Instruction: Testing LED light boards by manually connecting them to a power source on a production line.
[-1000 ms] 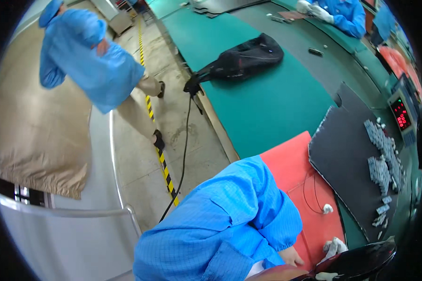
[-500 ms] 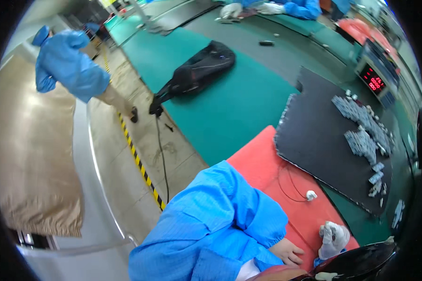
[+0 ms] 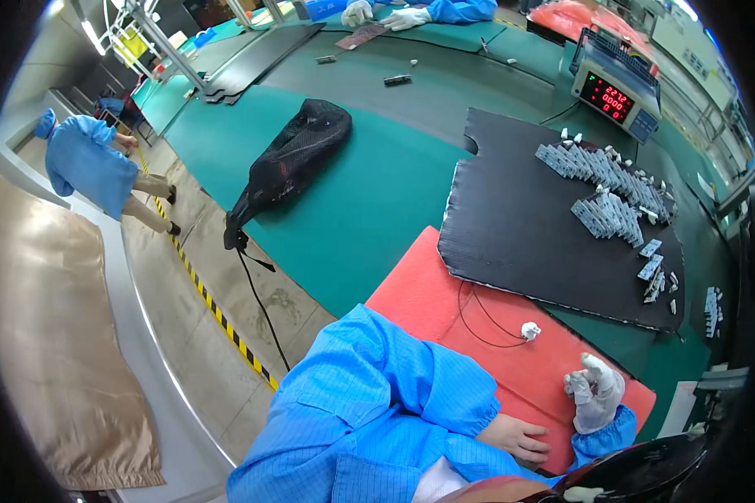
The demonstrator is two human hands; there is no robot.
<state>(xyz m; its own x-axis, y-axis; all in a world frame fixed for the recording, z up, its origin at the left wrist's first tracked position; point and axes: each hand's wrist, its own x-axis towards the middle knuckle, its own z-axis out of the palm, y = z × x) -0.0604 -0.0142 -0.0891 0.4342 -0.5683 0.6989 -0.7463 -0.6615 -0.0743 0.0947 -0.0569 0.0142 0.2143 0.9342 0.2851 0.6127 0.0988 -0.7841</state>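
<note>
My left hand (image 3: 520, 438), bare at the end of a blue sleeve, rests on the red mat (image 3: 411, 281) with its fingers loosely stretched out, holding nothing I can see. To its right is my right hand (image 3: 597, 394) in a white glove. Its fingers are bent but stand apart, and no object shows between them. Just beyond both hands a small white connector-like piece (image 3: 530, 331) lies on the mat, joined to a thin dark loop of wire (image 3: 468, 323). Neither hand touches it.
A black sheet (image 3: 512, 235) carries rows of small grey-blue boards (image 3: 608, 216) with white parts. Behind stands a meter with red digits (image 3: 606, 96). A black mesh bag (image 3: 298, 155) lies on the green table. Gloved co-worker hands (image 3: 407, 18) are at the far side; another person (image 3: 92, 163) stands left.
The whole view has swung, so the table things sit further left and the meter shows more fully. The right hand's fingers have spread apart somewhat. The left hand stays on the mat.
</note>
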